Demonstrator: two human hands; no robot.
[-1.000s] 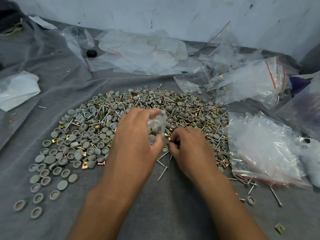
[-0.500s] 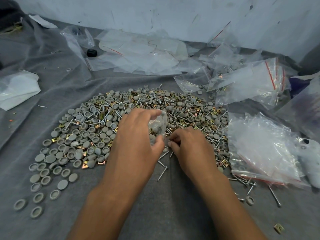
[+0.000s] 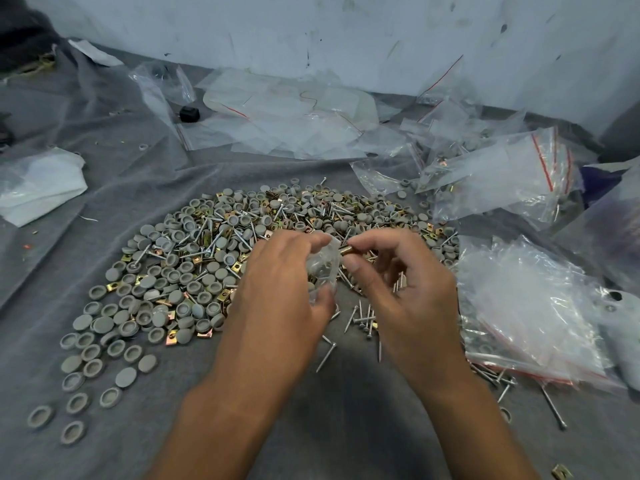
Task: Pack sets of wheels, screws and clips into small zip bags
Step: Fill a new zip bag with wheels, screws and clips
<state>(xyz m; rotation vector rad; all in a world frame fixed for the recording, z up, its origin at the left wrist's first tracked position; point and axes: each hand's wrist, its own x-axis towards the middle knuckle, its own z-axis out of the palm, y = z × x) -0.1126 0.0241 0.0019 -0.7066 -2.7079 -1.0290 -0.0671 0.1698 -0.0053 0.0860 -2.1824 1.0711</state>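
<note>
Two hands we record above the near edge of the parts heap (image 3: pixel 242 258), a spread of grey wheels, screws and brass clips on the grey cloth (image 3: pixel 104 445). The left hand (image 3: pixel 277 306) grips a small zip bag (image 3: pixel 323 268), thumb and fingers curled round it, grey wheels visible inside. The right hand (image 3: pixel 408 292) pinches a brass clip (image 3: pixel 346 251) between thumb and forefinger at the bag's mouth. Right of the heap we note a stack of clear bags (image 3: pixel 530 317); beyond it, further bags (image 3: pixel 284 123) lie against the wall
</note>
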